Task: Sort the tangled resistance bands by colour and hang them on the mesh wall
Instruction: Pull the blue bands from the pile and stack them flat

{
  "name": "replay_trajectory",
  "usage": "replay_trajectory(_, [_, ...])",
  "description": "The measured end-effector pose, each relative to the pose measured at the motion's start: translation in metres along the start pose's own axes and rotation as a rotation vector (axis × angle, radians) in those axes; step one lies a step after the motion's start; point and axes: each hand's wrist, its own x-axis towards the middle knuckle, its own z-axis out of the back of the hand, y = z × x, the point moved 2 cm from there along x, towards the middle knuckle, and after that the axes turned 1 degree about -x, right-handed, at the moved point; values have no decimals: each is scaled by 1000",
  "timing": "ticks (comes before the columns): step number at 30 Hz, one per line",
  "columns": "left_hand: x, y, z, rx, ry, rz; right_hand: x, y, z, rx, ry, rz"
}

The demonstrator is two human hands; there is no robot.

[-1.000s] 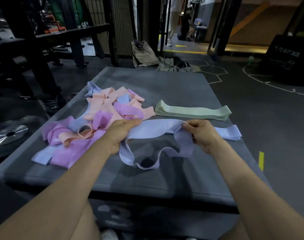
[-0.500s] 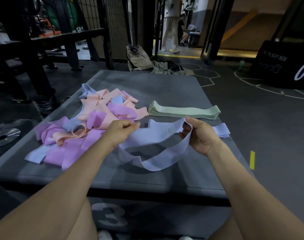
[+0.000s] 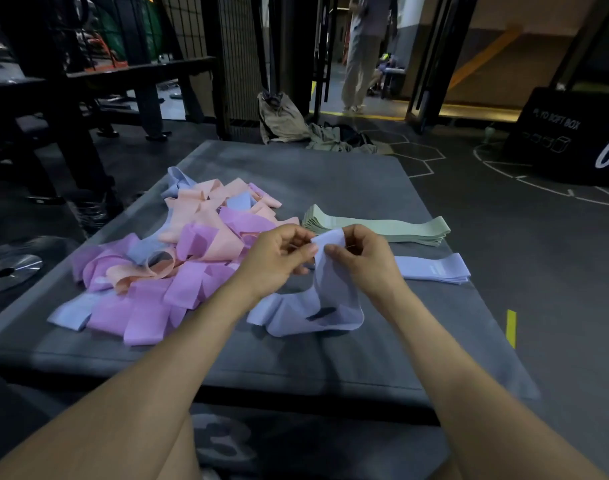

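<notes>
Head view showed both forearms reaching forward over a large grey padded platform (image 3: 331,358). The left hand (image 3: 275,261) and right hand (image 3: 365,261) were drawn close together above it, each pinching the top end of one pale blue flat elastic resistance band (image 3: 334,299) between thumb and fingers. From that pinch the band hung roughly upright, then its lower loop slumped onto the platform and trailed off to the left (so its long axis ran mostly up and down, with the free end lying sideways).

Left of the hands lay a tangled heap of purple, peach and pale blue bands (image 3: 178,258), touching and overlapping with no common direction. Just right of the right hand sat a flat stack of pale blue bands (image 3: 434,270), its length running left to right. Beyond it, a neat stack of pale green bands (image 3: 382,226) lay the same way.

Farther off, past the platform's far edge, a beige bag (image 3: 282,123) slumped on the floor beside a dark wire mesh panel (image 3: 239,57).
</notes>
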Motion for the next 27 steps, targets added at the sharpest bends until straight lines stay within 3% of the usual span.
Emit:
replay_trajectory(5, [2,1,8,-27,-89,-26,1,11,-10,-196,-199,139])
replay_trajectory(10, [4,1,19,-58,-197,-76,-6,17,-29,-207,77,249])
replay_trajectory(13, [3,0,20,-123,-145,-83,-6,19,-31,-126,69,271])
replay_trajectory(17, [2,-2,18,-64,-108,-116,4,17,-26,38,-27,218])
replay_trajectory(20, [5,-1,25,59,-217,-170,4,18,-22,221,39,170])
replay_trajectory(22, [6,0,26,40,-189,-141,3,18,-23,302,90,139])
replay_trajectory(25, [6,4,19,82,-90,-101,3,13,-29,327,120,78])
replay_trajectory(27, [10,12,22,161,-151,-65,7,7,-29,268,79,31])
